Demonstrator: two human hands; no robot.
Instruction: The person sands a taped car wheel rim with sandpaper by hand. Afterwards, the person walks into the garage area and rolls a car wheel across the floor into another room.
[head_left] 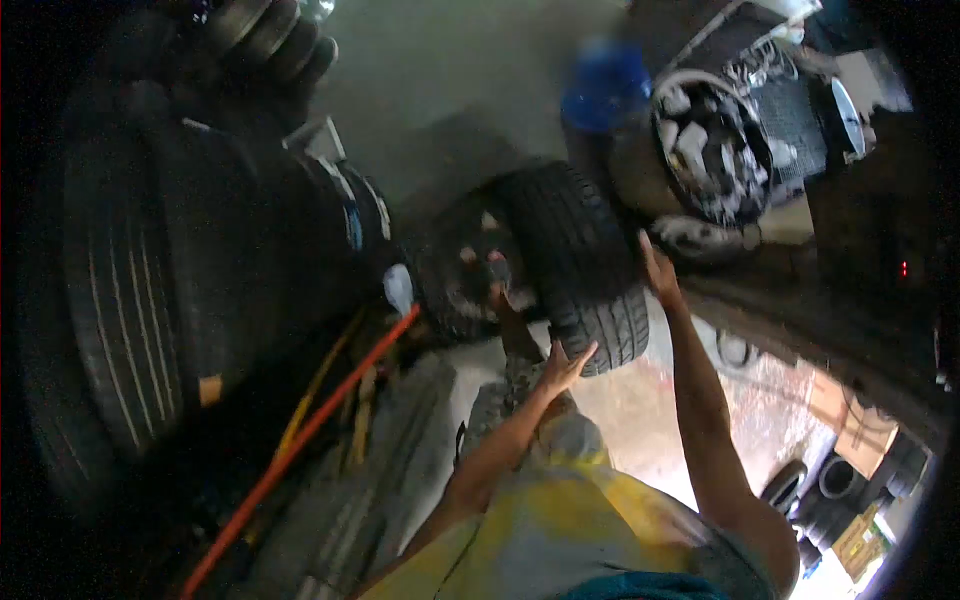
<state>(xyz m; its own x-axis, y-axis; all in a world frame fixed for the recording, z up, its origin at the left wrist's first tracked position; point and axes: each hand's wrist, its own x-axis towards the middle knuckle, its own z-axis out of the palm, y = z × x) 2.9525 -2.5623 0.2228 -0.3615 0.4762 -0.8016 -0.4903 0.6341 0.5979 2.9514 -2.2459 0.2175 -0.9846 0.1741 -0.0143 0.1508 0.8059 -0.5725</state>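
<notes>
A wide black tire with grooved tread stands in front of me, its lower tread lit brighter. My left hand is at the lower edge of this tire, thumb stretched along the tread and the other fingers partly hidden. Near the tire's right side, my right hand is open with its fingers straight; I cannot tell whether it touches the rubber. Left of the tread, the tire's dark side and a wheel-like round are blurred, with my lower leg and foot in front.
Large tires stand at the left, near a red bar slanting across the floor. A bucket of pale and dark pieces and a blue container stand at the upper right. More tires and cardboard lie lower right.
</notes>
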